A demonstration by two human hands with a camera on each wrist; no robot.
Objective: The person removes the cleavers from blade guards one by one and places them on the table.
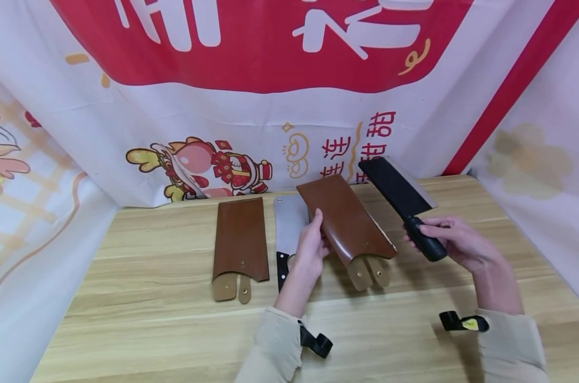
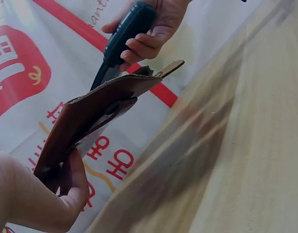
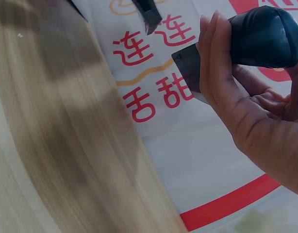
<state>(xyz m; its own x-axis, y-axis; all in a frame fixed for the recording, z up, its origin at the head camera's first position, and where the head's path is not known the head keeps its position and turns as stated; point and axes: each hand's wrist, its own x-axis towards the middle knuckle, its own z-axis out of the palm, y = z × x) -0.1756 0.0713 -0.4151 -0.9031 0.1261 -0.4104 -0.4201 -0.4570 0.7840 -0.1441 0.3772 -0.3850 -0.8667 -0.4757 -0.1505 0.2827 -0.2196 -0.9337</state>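
My left hand [image 1: 312, 242] grips a brown leather knife sheath [image 1: 344, 218] by its left edge, tilted above the table, with its two tan strap ends hanging toward me. In the left wrist view the same sheath [image 2: 98, 109] is seen nearly edge-on, the left thumb against it. My right hand [image 1: 454, 239] holds a cleaver [image 1: 397, 186] by its black handle, the dark blade pointing up and away to the left. Sheath and cleaver are apart in the head view. The right wrist view shows the right fingers [image 3: 218, 58] curled round the handle [image 3: 265, 39]; most of the blade is hidden there.
A second brown sheath [image 1: 240, 239] lies flat on the wooden table [image 1: 165, 298] at left. Beside it lies another cleaver [image 1: 287, 221] with a riveted black handle, partly covered by my left hand and the held sheath. Printed white cloth [image 1: 251, 114] hangs behind the table.
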